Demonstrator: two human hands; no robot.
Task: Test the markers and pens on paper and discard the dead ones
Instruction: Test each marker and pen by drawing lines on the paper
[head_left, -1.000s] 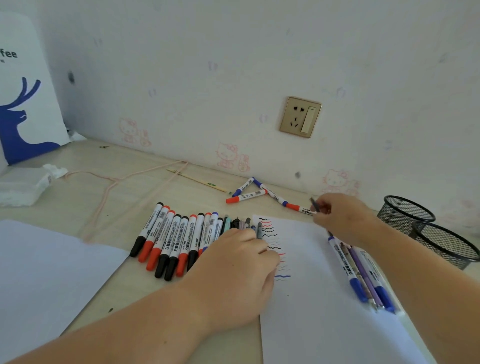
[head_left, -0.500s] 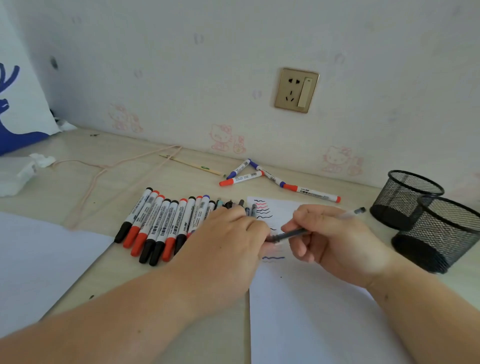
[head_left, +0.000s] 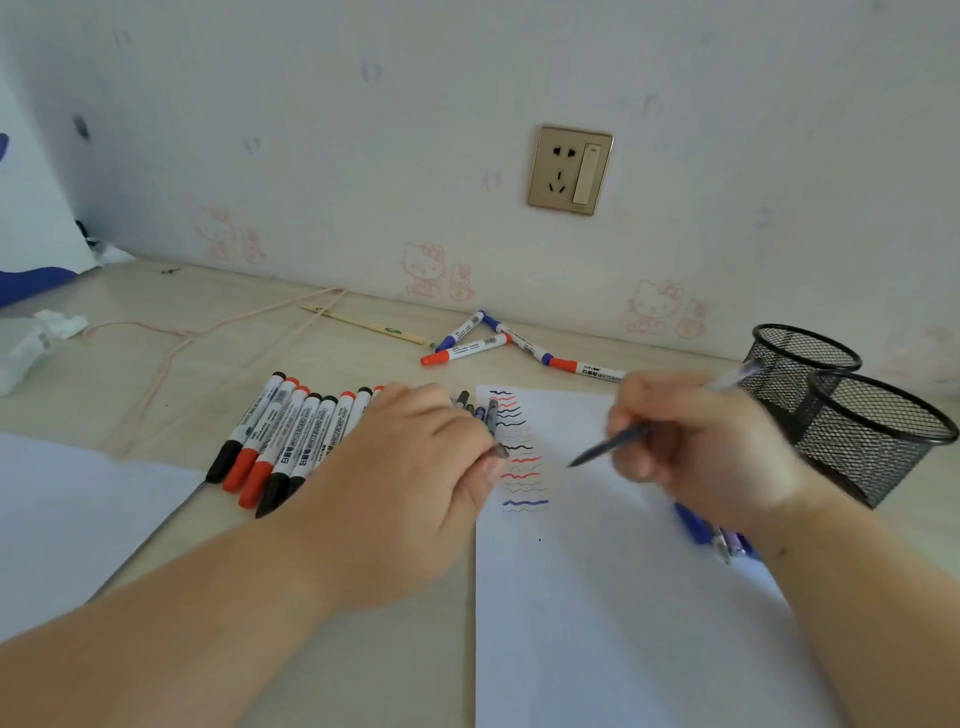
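Note:
My right hand (head_left: 717, 447) grips a thin dark pen (head_left: 623, 438), uncapped, its tip pointing down-left just above the white test paper (head_left: 597, 597). Beside the tip are black, red and blue squiggles (head_left: 519, 452). My left hand (head_left: 410, 467) rests at the paper's left edge and pinches a small dark pen cap (head_left: 500, 451) at its fingertips. It covers part of a row of several black and red whiteboard markers (head_left: 291, 441). A few blue and purple pens (head_left: 698, 525) lie on the paper under my right wrist, mostly hidden.
Several red- and blue-capped markers (head_left: 467, 351) lie apart near the wall. Two black mesh cups (head_left: 878, 431) stand at the right. Another white sheet (head_left: 67, 519) lies at the left, with crumpled tissue (head_left: 31, 338), a pink cord (head_left: 208, 338) and a wooden stick (head_left: 369, 326) behind.
My right hand brought the pen from the far side of the paper to my left hand. The cap came off into my left fingers, and the pen swung tip-down toward the paper.

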